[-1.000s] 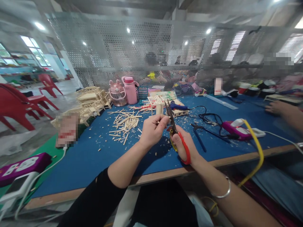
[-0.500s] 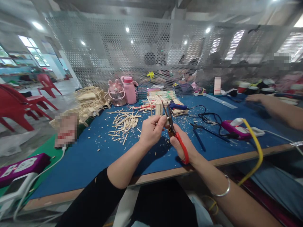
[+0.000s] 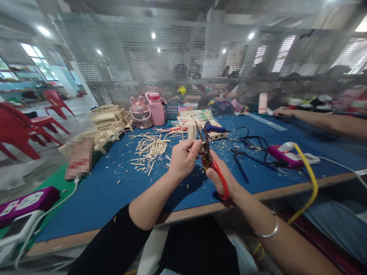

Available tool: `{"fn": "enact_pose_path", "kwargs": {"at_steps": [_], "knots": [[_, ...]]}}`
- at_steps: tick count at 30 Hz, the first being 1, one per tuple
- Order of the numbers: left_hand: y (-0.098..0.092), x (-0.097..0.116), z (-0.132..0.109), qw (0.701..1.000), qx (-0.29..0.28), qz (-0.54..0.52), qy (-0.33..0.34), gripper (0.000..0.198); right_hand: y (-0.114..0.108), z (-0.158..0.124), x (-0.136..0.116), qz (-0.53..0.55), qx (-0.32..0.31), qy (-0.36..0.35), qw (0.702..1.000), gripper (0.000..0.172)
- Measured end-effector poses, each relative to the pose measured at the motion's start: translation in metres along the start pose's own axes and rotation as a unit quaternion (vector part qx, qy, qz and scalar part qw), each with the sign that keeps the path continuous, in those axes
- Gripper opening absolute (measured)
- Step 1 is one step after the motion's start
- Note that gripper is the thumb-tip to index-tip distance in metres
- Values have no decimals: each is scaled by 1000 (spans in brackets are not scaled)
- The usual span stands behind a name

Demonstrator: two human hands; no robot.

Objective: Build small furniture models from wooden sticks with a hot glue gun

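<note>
My left hand (image 3: 185, 158) is closed in a pinch, thumb on top, with the pale end of a small wooden piece (image 3: 202, 143) showing at its fingertips. My right hand (image 3: 219, 173) grips scissors (image 3: 220, 179) with red handles and dark blades, pointing away from me. The blades stand parted beside my left thumb, close to the pale end. Just beyond my left hand rises a pale wooden frame (image 3: 192, 132); whether my fingers hold it is hidden. Loose wooden sticks (image 3: 153, 149) lie in a heap to the left on the blue tabletop (image 3: 114, 198).
Blue-handled pliers (image 3: 242, 168) and a blue glue gun (image 3: 215, 128) lie to the right, near a purple power strip (image 3: 286, 156). Pink bottles (image 3: 156, 109) and stacked wooden frames (image 3: 110, 120) stand at the back left. Another person's arm (image 3: 321, 120) reaches in from the right.
My hands and the scissors stay in nearly the same place. The other person's arm at the right has reached farther left across the table.
</note>
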State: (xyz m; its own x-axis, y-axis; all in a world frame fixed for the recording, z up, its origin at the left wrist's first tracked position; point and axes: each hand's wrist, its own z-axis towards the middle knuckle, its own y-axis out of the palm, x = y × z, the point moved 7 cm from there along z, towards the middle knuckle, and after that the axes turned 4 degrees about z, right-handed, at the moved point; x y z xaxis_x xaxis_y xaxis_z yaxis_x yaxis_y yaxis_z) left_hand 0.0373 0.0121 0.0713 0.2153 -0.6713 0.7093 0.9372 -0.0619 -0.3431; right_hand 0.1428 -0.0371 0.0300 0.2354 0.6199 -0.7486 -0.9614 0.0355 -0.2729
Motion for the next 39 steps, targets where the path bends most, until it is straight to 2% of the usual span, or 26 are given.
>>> {"fn": "enact_pose_path", "kwargs": {"at_steps": [5, 10, 17, 30, 35, 39], "knots": [[-1, 2, 0, 1000, 7, -15, -3, 37, 1, 0, 0, -9, -7, 2, 1000, 70], [2, 4, 0, 1000, -13, -11, 2, 37, 1, 1, -1, -1, -6, -2, 1000, 68], [8, 0, 0, 994, -46, -95, -12, 35, 1, 0, -1, 39, 3, -9, 999, 70], [6, 2, 0, 996, -47, -77, -14, 35, 1, -1, -1, 21, 2, 1, 1000, 71], [4, 3, 2, 996, -52, -65, 6, 33, -2, 0, -2, 9, 18, -3, 1000, 63], [4, -1, 3, 996, -49, -76, -7, 33, -6, 0, -1, -12, 34, 18, 999, 53]]}}
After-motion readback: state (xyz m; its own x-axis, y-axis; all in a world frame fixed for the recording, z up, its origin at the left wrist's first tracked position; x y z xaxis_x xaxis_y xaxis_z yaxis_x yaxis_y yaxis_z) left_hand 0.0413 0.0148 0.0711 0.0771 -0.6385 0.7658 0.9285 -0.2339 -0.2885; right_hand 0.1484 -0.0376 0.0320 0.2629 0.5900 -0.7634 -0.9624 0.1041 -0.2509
